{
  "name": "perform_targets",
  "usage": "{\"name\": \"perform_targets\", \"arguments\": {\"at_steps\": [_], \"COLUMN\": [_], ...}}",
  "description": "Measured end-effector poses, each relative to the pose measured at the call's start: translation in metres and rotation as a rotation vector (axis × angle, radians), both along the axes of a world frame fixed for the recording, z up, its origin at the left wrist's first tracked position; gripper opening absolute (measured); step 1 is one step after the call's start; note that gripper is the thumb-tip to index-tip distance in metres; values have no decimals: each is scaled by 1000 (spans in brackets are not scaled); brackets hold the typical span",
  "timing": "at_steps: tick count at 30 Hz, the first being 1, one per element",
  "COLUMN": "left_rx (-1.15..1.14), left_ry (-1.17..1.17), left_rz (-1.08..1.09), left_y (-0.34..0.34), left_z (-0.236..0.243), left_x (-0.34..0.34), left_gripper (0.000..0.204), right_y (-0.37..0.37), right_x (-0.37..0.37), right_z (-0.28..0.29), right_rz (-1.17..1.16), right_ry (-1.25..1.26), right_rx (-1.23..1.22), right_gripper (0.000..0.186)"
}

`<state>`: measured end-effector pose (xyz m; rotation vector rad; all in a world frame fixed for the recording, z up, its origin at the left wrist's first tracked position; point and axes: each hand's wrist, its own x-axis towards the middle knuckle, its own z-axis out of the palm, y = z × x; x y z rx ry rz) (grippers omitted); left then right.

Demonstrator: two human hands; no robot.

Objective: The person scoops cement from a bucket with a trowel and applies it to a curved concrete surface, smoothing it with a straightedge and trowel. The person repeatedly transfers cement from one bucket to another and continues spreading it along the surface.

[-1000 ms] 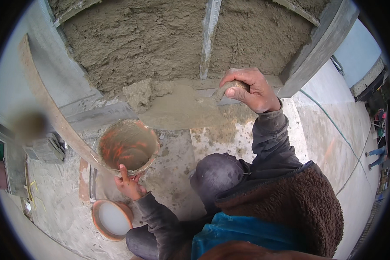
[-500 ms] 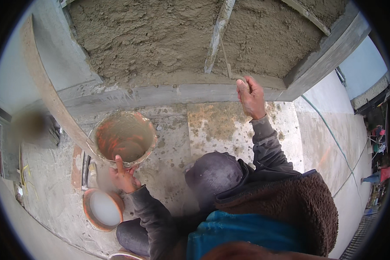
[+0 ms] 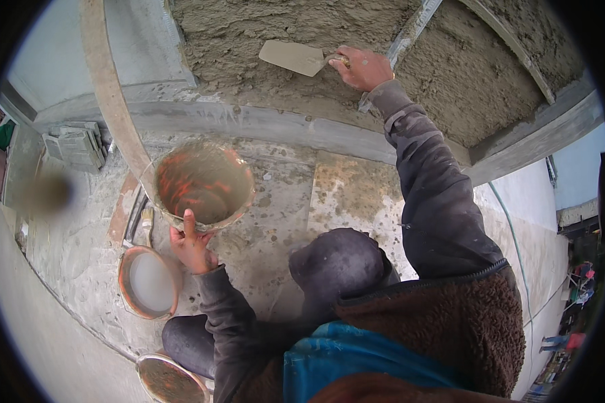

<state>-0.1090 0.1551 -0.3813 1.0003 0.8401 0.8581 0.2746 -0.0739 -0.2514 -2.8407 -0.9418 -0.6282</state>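
Observation:
My right hand (image 3: 364,69) grips the handle of a trowel (image 3: 291,57), its flat blade pointing left across the rough wet mortar wall (image 3: 249,27). The blade has a grey mortar-coloured face; whether it touches the wall I cannot tell. With thumb over the rim, my left hand (image 3: 193,245) holds the near edge of a mortar-smeared orange bucket (image 3: 238,176). The bucket tilts so that its inside shows, with mortar clinging to the walls. Most of the left fingers are hidden behind the rim.
A bucket of whitish liquid (image 3: 129,295) stands near my left knee, with a brush (image 3: 147,218) beside it. Another bucket (image 3: 145,376) sits lower left. A long wooden board (image 3: 107,74) leans by the wall. A spattered board (image 3: 343,191) covers floor ahead; a hose (image 3: 514,221) runs right.
My right hand has moved up and left along the wall, and the trowel blade now shows broadside. The left hand keeps its hold on the bucket. My view has shifted.

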Motion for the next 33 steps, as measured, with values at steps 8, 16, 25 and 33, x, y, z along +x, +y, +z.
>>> {"name": "perform_targets", "arguments": {"at_steps": [8,16,25,33], "left_rx": [-17,-59,-22,-37], "left_ry": [31,-10,-3,-85], "left_rz": [-18,-1,-28,21], "left_y": [10,10,15,17], "left_z": [-23,-24,-20,4], "left_x": [1,4,-15,-30], "left_gripper": [29,26,28,27], "right_y": [-84,-78,67,116], "right_x": [-2,-62,-122,-26], "right_z": [49,80,157,150], "right_rz": [-54,25,977,450], "right_ry": [-191,-459,687,297], "right_rx": [93,43,313,667], "right_gripper": [41,33,30,39]}}
